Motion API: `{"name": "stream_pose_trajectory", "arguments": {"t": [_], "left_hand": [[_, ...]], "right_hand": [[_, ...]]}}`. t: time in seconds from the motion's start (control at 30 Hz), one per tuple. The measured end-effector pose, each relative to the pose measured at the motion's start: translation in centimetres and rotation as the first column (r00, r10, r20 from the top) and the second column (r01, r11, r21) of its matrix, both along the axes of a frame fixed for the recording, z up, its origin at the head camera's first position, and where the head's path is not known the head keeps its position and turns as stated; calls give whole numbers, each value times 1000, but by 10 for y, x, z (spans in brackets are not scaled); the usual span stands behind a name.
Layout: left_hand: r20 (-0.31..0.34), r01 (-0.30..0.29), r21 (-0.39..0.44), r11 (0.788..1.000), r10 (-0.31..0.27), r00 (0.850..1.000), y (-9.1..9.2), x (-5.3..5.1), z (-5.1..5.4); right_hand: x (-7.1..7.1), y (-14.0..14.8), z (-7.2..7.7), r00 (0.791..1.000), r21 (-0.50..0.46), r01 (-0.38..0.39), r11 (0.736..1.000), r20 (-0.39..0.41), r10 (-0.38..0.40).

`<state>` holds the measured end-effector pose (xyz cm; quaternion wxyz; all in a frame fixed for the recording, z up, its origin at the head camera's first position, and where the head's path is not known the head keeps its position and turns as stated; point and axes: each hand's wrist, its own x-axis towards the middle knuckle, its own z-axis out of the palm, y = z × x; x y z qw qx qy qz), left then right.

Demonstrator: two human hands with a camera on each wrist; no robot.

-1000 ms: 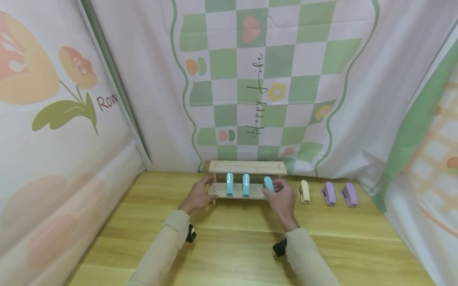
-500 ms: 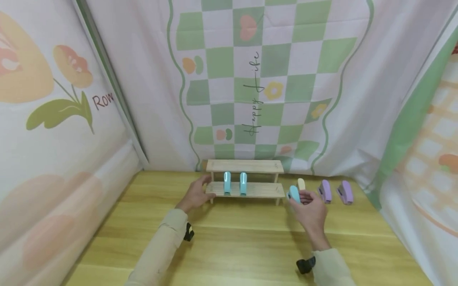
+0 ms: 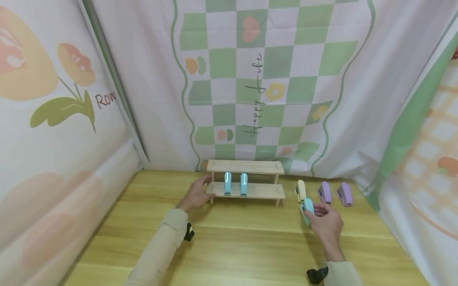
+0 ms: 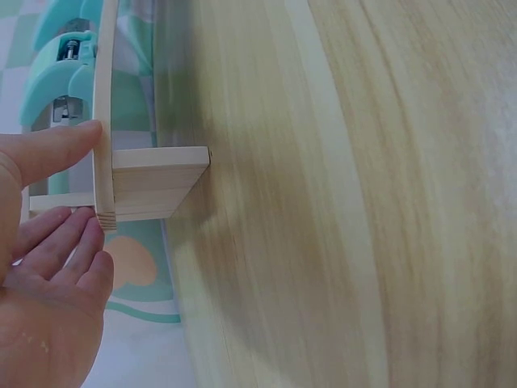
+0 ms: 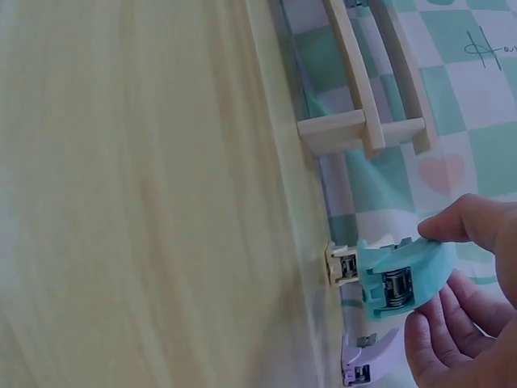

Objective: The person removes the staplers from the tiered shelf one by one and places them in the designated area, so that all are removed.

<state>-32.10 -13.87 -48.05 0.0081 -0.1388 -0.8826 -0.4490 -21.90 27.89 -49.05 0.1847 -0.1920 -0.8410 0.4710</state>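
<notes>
Over the bench (image 3: 232,254), a teal stapler (image 3: 308,211) is held just clear of the wood by the right hand (image 3: 327,226), its body pinched in the grip between thumb and fingers. By the left hand (image 3: 194,195), the left end of a wooden rack (image 3: 247,166) is touched, the thumb laid at the front corner of the lower tier (image 3: 262,191); that grip is relaxed and unclenched. Just beyond the teal stapler, a cream stapler (image 3: 301,190) is seen on the bench, with two purple staplers (image 3: 325,193) lined up to its right. On the rack's lower tier, two more teal staplers (image 3: 228,183) are set side by side, a little apart. Behind, a green-and-white checked cloth (image 3: 223,63) is hung, lettered "Happy Life."
</notes>
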Motion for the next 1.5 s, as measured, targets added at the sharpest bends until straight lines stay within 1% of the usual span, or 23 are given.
{"name": "stream_pose_trajectory", "arguments": {"t": [0.33,0.47,0.63,0.73,0.87,0.93,1.03,1.13,1.2,1.27,1.37,1.5], "left_hand": [[3,7,1,1000,-7,1000,-1,-1,-1],[-4,13,5,1000,-13,1000,-1,-2,-1],[-14,0,-6,1000,0,1000,-3,-2,-1],[-14,-4,-2,1000,4,1000,-3,-2,-1],[-16,-7,-8,1000,7,1000,-4,-3,-1],[-18,-8,-12,1000,7,1000,-4,-4,-1],[-14,-6,-1,1000,6,1000,-4,-3,-2],[-11,0,6,1000,0,1000,-4,-3,-2],[-8,7,6,1000,-7,1000,-4,-3,-3],[-8,14,6,1000,-14,1000,-4,-3,-3],[-3,12,2,1000,-12,1000,-2,-3,-2],[-6,6,-8,1000,-6,1000,-1,-2,-2]], "right_hand": [[0,6,-8,998,-12,-7,1000,64,7],[-2,9,-12,997,-6,-9,1000,72,9],[-4,12,-14,997,18,-24,1000,70,22],[-6,12,-12,998,59,-27,998,62,23],[-7,9,-4,1000,130,-23,991,3,23],[-8,3,2,998,154,-47,987,-39,53],[-12,-13,12,988,158,-130,979,-67,142],[-19,-35,19,972,131,-219,967,-57,228],[-25,-50,21,962,110,-262,959,-52,269],[-31,-65,22,952,99,-295,950,-53,301],[-41,-87,24,937,80,-335,939,-78,341],[-51,-114,26,926,38,-362,931,-95,364]]}}
